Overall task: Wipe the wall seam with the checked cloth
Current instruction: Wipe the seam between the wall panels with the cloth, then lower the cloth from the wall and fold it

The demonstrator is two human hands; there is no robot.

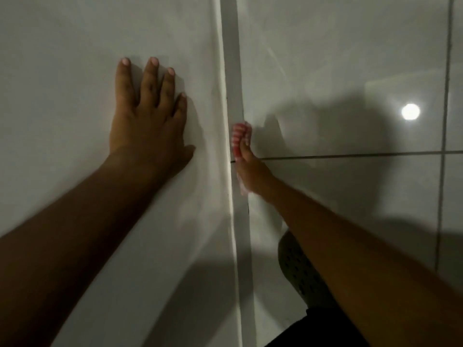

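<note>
**A tiled room in what looks like a home**

I am looking down along a plain white wall on the left to where it meets a glossy tiled floor on the right. A pale strip runs along the join. The large light tiles are split by thin dark grout lines. A round ceiling light shows as a bright reflection on the far right. Near the bottom, a perforated rubber clog rests on the tiles. I cannot tell which room this is.
</note>
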